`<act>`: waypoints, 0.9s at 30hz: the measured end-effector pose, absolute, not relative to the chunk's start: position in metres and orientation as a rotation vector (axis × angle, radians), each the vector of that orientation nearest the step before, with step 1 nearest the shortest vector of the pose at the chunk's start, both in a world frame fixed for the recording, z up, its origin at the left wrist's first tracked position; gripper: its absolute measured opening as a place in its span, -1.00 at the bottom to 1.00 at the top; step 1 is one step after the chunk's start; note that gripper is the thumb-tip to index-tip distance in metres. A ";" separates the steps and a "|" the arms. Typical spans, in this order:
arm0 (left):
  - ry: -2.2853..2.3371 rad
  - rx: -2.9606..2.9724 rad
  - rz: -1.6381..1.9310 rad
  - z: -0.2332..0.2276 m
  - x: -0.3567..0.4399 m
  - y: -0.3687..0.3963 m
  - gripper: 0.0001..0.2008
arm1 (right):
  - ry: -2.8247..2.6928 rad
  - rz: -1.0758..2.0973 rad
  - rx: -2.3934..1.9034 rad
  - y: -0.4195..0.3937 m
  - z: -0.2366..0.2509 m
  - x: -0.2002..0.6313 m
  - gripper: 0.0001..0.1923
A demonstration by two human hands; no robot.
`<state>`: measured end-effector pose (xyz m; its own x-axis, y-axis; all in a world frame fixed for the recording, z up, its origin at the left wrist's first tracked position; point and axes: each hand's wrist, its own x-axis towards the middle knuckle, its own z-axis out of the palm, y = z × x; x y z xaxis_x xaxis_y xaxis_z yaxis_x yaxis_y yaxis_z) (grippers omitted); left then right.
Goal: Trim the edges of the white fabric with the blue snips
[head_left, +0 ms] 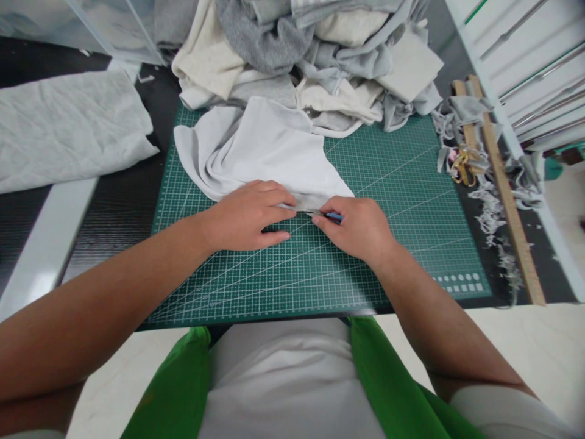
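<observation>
A piece of light grey knit fabric (278, 146) lies partly folded on the green cutting mat (283, 280). My left hand (251, 213) rests flat on its near edge, fingers stretched out and thumb apart. Just to the right, my right hand (356, 222) is closed around a small blue-handled cutting tool (333, 216). The tool's thin metal tip points left at the fabric's near edge, close to my left fingertips. My fingers cover most of the tool, so its exact kind is hard to make out.
A heap of grey and cream fabric pieces (269, 46) covers the mat's far side. Folded grey fabric (68, 131) lies at left, near a clear plastic bin (123, 27). At right are wooden rulers (507, 201), gold-handled scissors (465, 164) and fabric scraps (489, 210).
</observation>
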<state>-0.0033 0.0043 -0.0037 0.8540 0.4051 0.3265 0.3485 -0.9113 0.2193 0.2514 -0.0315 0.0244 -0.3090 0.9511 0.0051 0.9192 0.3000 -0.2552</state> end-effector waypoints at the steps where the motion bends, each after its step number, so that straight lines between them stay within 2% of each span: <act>1: 0.587 2.876 0.555 -0.004 -0.003 0.004 -0.64 | -2.400 0.313 -1.743 -0.031 0.024 0.251 -0.77; 10: 0.586 2.863 0.568 -0.005 -0.003 0.005 -0.64 | -2.387 0.299 -1.742 -0.032 0.024 0.251 -0.75; 20: 0.591 2.848 0.539 -0.004 -0.003 0.005 -0.63 | -2.492 0.124 -1.781 -0.035 0.025 0.246 -0.71; 27: 0.591 2.856 0.556 -0.004 -0.003 0.005 -0.63 | -2.391 0.276 -1.778 -0.033 0.024 0.249 -0.75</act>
<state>-0.0033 0.0048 -0.0042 0.8517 0.4124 0.3233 0.3481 -0.9064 0.2391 0.2485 -0.0329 0.0244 -0.2867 0.9580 0.0097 0.9305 0.2809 -0.2351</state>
